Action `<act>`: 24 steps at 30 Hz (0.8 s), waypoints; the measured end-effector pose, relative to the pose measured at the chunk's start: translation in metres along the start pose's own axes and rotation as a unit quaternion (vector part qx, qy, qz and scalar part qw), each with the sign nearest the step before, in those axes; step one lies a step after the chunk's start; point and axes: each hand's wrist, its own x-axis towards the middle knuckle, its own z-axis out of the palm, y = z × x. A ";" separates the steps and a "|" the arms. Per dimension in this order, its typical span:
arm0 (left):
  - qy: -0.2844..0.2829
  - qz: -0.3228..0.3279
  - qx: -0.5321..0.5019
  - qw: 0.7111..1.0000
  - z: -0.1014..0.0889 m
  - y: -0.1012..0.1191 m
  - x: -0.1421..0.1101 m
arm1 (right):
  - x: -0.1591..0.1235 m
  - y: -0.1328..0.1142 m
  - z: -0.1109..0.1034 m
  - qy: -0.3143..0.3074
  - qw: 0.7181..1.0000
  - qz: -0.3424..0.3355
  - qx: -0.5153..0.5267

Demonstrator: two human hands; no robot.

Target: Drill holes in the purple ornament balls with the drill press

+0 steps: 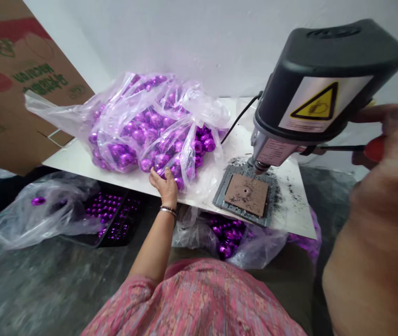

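My left hand (166,184) reaches to the front of a clear plastic bag (115,121) and touches the shiny purple balls (175,163) at its lower edge. Its thumb and fingers are apart; the balls partly hide the fingertips. At the far right, my right hand (391,126) is closed around the red knob (374,148) of a lever on a small black bench drill (318,93). Beneath the drill's chuck (261,167) lies a square brown pad (247,193) with a small hole, set on a grey metal base (222,186). No ball sits on the pad.
Dark shavings (283,186) litter the white tabletop (302,210) around the base. A black cord (239,119) runs behind the drill. A cardboard box (17,93) stands at left. Below are a black crate (95,238) of purple balls and another plastic bag (45,219).
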 end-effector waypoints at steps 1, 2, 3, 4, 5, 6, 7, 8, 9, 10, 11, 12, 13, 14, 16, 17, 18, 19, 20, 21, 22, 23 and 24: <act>-0.018 0.002 -0.028 0.999 0.005 0.001 -0.002 | -0.001 -0.002 0.001 0.005 1.000 0.017 0.001; -0.037 0.008 -0.056 0.998 0.009 0.004 -0.003 | -0.001 -0.003 0.002 0.009 0.999 0.031 0.001; -0.057 0.020 -0.083 0.995 0.013 0.008 -0.003 | -0.002 -0.003 0.002 0.011 0.999 0.036 0.002; -0.079 0.038 -0.106 0.990 0.017 0.013 -0.002 | -0.002 -0.002 0.003 0.013 0.999 0.033 0.005; -0.102 0.062 -0.125 0.985 0.020 0.017 -0.001 | -0.002 0.000 0.003 0.016 0.999 0.027 0.011; -0.124 0.087 -0.136 0.979 0.023 0.020 0.000 | -0.003 0.003 0.004 0.022 0.999 0.021 0.021; -0.145 0.107 -0.143 0.973 0.026 0.022 0.001 | -0.003 0.006 0.004 0.028 0.999 0.015 0.032; -0.157 0.118 -0.145 0.970 0.027 0.023 0.002 | -0.004 0.008 0.004 0.033 0.998 0.010 0.044; -0.157 0.118 -0.144 0.970 0.028 0.021 0.002 | -0.004 0.011 0.004 0.036 0.998 0.005 0.054; -0.142 0.105 -0.141 0.974 0.029 0.018 0.003 | -0.005 0.013 0.004 0.038 0.997 0.001 0.060; -0.114 0.083 -0.138 0.980 0.028 0.014 0.004 | -0.006 0.015 0.004 0.036 0.998 -0.003 0.061; -0.079 0.056 -0.136 0.986 0.027 0.009 0.006 | -0.007 0.017 0.003 0.034 0.998 -0.009 0.057; -0.045 0.032 -0.136 0.989 0.025 0.003 0.010 | -0.008 0.018 0.003 0.031 0.998 -0.012 0.051; -0.018 0.013 -0.140 0.990 0.023 -0.001 0.015 | -0.008 0.018 0.003 0.031 0.998 -0.015 0.044; 0.015 0.004 -0.155 0.988 0.019 -0.007 0.029 | -0.009 0.018 0.003 0.040 0.998 -0.014 0.038; 0.027 0.008 -0.163 0.986 0.017 -0.008 0.038 | -0.010 0.017 0.003 0.042 0.998 -0.009 0.037; 0.037 0.013 -0.167 0.985 0.015 -0.008 0.048 | -0.009 0.015 0.003 0.040 0.999 0.000 0.033; 0.044 0.017 -0.163 0.985 0.013 -0.007 0.058 | -0.009 0.013 0.002 0.033 0.999 0.013 0.024; 0.047 0.021 -0.151 0.987 0.010 -0.006 0.068 | -0.009 0.011 0.002 0.024 0.999 0.027 0.014; 0.045 0.024 -0.135 0.990 0.007 -0.004 0.076 | -0.008 0.009 0.001 0.017 0.999 0.040 0.005; 0.038 0.026 -0.118 0.992 0.002 -0.003 0.082 | -0.008 0.008 0.000 0.012 0.999 0.049 0.002; 0.028 0.031 -0.102 0.994 -0.003 -0.001 0.086 | -0.008 0.008 0.000 0.014 0.998 0.054 0.004; 0.022 0.046 -0.083 0.995 -0.009 0.000 0.086 | -0.008 0.008 -0.001 0.021 0.998 0.053 0.009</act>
